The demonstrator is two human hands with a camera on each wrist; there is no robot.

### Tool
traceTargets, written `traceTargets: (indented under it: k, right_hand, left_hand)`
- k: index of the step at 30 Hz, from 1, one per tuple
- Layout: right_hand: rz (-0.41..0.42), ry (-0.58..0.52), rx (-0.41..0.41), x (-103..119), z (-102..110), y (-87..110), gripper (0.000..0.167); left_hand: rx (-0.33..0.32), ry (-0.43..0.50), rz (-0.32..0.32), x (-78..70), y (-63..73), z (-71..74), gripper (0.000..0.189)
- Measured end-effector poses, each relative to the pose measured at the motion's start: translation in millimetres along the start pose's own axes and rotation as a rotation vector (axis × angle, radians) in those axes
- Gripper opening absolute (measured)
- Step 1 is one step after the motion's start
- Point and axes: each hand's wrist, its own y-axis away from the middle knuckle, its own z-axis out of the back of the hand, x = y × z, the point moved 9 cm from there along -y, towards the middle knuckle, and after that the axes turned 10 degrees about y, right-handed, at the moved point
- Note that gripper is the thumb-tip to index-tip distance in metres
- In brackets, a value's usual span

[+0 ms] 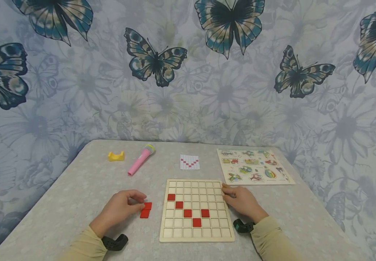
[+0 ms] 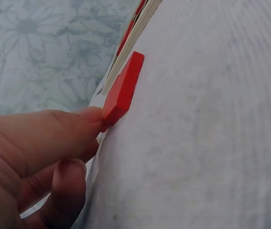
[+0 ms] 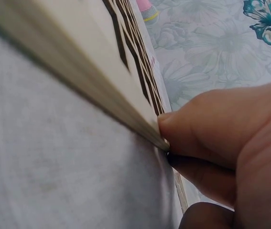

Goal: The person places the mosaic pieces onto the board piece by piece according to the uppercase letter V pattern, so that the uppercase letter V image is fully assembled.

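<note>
On the table lies a square wooden grid board (image 1: pixel 178 232) with red tiles (image 1: pixel 187 213) in several of its cells, most of them in a slanting line. Two loose red tiles sit left of the board, one touching the other. My left hand (image 1: pixel 119 208) pinches the farther loose tile (image 1: pixel 147 206) at its edge, with the thumb (image 2: pixel 85 117) against its end in the left wrist view. The nearer tile (image 1: pixel 144 214) lies just below it. At the board's right side my right hand (image 1: pixel 242 201) grips the edge between thumb (image 3: pixel 183 124) and fingers.
Behind the board lies a small pattern card (image 1: pixel 189 162) with pink squares in a V. A pink toy microphone (image 1: pixel 139 161) and a yellow holder-shaped piece (image 1: pixel 116 156) are at the back left. A picture puzzle board (image 1: pixel 253 166) occupies the back right, before a butterfly-patterned wall covering (image 1: pixel 227 90).
</note>
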Motion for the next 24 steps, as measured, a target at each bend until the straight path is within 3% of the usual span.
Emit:
traceTargets:
  k: [13,24]
  right_hand:
    - [-0.001,0.008,-0.009,-1.6,0.4,0.1,0.038]
    - [-0.010,0.010,-0.011,0.2,1.7,0.9,0.038]
  left_hand:
    - [-0.057,-0.106,0.005,2.2,0.4,-2.9,0.025]
    - [-0.090,-0.134,0.032,0.9,2.4,-4.8,0.021]
